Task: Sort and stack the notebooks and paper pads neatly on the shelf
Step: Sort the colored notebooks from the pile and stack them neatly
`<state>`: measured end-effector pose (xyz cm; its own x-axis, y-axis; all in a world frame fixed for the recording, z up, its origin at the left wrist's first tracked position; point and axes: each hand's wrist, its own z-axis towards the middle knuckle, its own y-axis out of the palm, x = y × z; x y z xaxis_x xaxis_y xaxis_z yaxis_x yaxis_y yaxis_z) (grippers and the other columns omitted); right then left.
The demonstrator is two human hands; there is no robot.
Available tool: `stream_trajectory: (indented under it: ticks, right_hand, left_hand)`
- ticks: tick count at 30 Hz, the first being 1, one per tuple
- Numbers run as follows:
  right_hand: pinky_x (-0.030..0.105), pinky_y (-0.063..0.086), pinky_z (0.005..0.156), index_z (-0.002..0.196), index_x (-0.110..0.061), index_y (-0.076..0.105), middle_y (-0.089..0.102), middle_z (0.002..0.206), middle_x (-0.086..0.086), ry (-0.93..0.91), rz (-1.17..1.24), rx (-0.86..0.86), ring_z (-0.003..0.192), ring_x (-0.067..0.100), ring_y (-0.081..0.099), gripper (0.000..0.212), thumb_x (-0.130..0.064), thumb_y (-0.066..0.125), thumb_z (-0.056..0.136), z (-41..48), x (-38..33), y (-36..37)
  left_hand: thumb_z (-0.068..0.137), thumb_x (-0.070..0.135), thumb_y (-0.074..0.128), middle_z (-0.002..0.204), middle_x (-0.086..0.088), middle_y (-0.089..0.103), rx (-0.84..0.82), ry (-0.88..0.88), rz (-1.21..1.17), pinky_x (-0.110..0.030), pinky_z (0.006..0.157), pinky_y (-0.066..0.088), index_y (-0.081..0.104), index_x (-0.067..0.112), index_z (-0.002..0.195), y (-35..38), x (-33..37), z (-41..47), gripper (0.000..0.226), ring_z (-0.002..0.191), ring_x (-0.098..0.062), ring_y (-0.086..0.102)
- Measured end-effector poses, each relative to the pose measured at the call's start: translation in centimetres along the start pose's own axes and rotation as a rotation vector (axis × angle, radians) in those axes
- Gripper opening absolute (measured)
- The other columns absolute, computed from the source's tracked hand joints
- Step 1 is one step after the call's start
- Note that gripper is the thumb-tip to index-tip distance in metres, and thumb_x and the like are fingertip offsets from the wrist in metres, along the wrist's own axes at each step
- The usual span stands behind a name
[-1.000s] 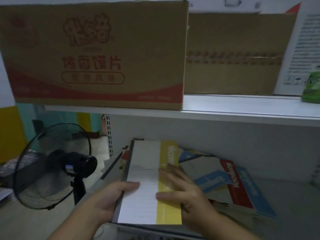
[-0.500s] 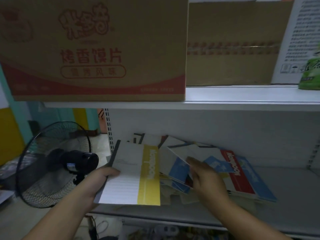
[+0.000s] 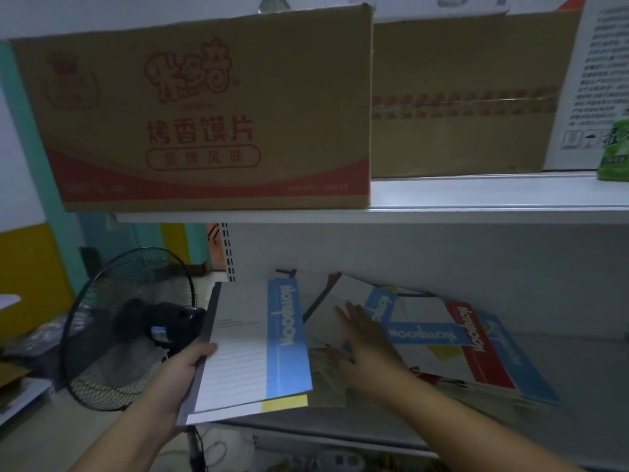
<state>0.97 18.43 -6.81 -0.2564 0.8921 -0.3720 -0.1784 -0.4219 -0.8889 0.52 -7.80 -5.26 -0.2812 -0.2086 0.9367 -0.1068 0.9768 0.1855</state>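
My left hand (image 3: 185,366) grips the left edge of a small stack of notebooks, held flat at the lower shelf's left end. The top one is a blue-striped notebook (image 3: 252,349); a yellow-striped one (image 3: 282,402) peeks out beneath it. My right hand (image 3: 366,338) reaches with straight fingers over a messy pile of notebooks on the white lower shelf (image 3: 585,376). That pile includes a white and blue notebook (image 3: 425,330) and a red and blue notebook (image 3: 483,352), fanned out at angles.
A big printed cardboard carton (image 3: 204,110) and a plain carton (image 3: 456,107) sit on the upper shelf (image 3: 476,195), with a green packet (image 3: 614,151) at its right end. A black standing fan (image 3: 132,328) stands left of the shelf unit.
A blue-striped notebook now lies on top of the yellow one in my left hand. My right hand has let go of it and reaches back over the pile.
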Motion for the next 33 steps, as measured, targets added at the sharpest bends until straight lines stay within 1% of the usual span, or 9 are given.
stream_trajectory:
  ticks: [5,7,10,13,16,19,23,27,33]
  right_hand:
    - [0.033,0.028,0.112,0.139,-0.018,0.042,0.034,0.15,0.003,0.154,-0.115,-0.047,0.135,0.021,0.034,0.043,-0.03,0.041,0.097,0.8,1.6,1.2]
    - [0.031,0.041,0.099,0.126,-0.015,0.053,0.051,0.135,0.005,0.124,-0.051,0.102,0.121,0.023,0.048,0.033,-0.022,0.038,0.097,0.4,1.3,0.8]
    - [0.02,0.04,0.087,0.131,-0.021,0.052,0.054,0.133,-0.004,0.135,0.179,0.36,0.117,0.015,0.051,0.037,-0.015,0.036,0.099,-0.2,1.3,-1.0]
    - [0.01,0.036,0.09,0.124,-0.019,0.061,0.062,0.118,-0.004,-0.169,0.179,0.559,0.108,0.007,0.054,0.042,-0.002,0.043,0.09,-1.4,0.9,-3.0]
    - [0.017,0.043,0.095,0.118,-0.025,0.056,0.068,0.114,-0.002,-0.51,-0.076,0.379,0.106,0.012,0.061,0.041,-0.011,0.044,0.081,-3.5,0.5,-2.9]
    - [0.025,0.051,0.091,0.121,-0.032,0.051,0.062,0.125,-0.011,-0.555,-0.137,0.162,0.115,0.009,0.058,0.035,-0.023,0.043,0.088,-5.4,1.2,-3.5]
    - [0.004,0.014,0.106,0.128,-0.031,0.056,0.041,0.143,-0.022,-0.396,-0.012,0.082,0.131,-0.007,0.023,0.037,-0.034,0.046,0.093,-8.6,3.7,-7.5]
    - [0.016,0.024,0.107,0.13,-0.032,0.053,0.037,0.142,-0.017,0.01,0.179,0.166,0.133,0.001,0.03,0.057,-0.055,0.05,0.079,-13.2,9.1,-10.1]
    - [0.022,0.046,0.08,0.124,-0.02,0.044,0.057,0.1,-0.007,0.585,0.737,0.376,0.092,0.012,0.059,0.039,-0.01,0.06,0.09,-23.2,20.0,-16.6]
  left_hand:
    - [0.095,0.02,0.043,0.085,-0.021,0.065,0.03,0.01,-0.047,-0.038,0.063,0.046,0.059,0.005,0.106,-0.9,0.3,-1.6,0.024,0.075,-0.039,0.058]
    - [0.094,0.022,0.044,0.089,-0.023,0.065,0.055,0.011,-0.041,-0.04,0.064,0.048,0.059,0.005,0.107,-1.2,0.2,-1.8,0.025,0.076,-0.04,0.059]
    - [0.094,0.021,0.045,0.086,-0.023,0.065,0.072,0.015,-0.019,-0.04,0.064,0.049,0.06,0.005,0.101,-0.9,0.6,-2.0,0.023,0.075,-0.039,0.06]
    - [0.092,0.019,0.049,0.073,-0.022,0.065,0.031,0.027,0.044,-0.036,0.059,0.048,0.061,-0.001,0.098,0.7,1.1,-1.7,0.024,0.067,-0.036,0.061]
    - [0.095,0.021,0.048,0.061,-0.017,0.066,-0.054,0.05,0.035,-0.033,0.057,0.046,0.062,0.0,0.096,4.1,1.3,-1.9,0.024,0.065,-0.033,0.061]
    - [0.095,0.035,0.049,0.085,-0.02,0.071,-0.128,0.06,0.011,-0.04,0.07,0.053,0.063,0.006,0.1,8.6,0.8,-2.7,0.033,0.082,-0.036,0.066]
    - [0.096,0.02,0.051,0.077,-0.016,0.068,-0.219,0.084,0.108,-0.032,0.059,0.047,0.061,0.006,0.089,14.3,-0.9,-4.4,0.019,0.073,-0.031,0.063]
    - [0.095,0.015,0.051,0.064,-0.006,0.071,-0.325,0.111,0.208,-0.026,0.052,0.048,0.064,0.002,0.091,21.7,-4.0,-6.3,0.019,0.062,-0.022,0.067]
    - [0.096,0.025,0.051,0.09,-0.019,0.071,-0.54,-0.031,0.202,-0.029,0.055,0.05,0.061,-0.001,0.11,37.6,-11.6,-12.1,0.031,0.076,-0.03,0.069]
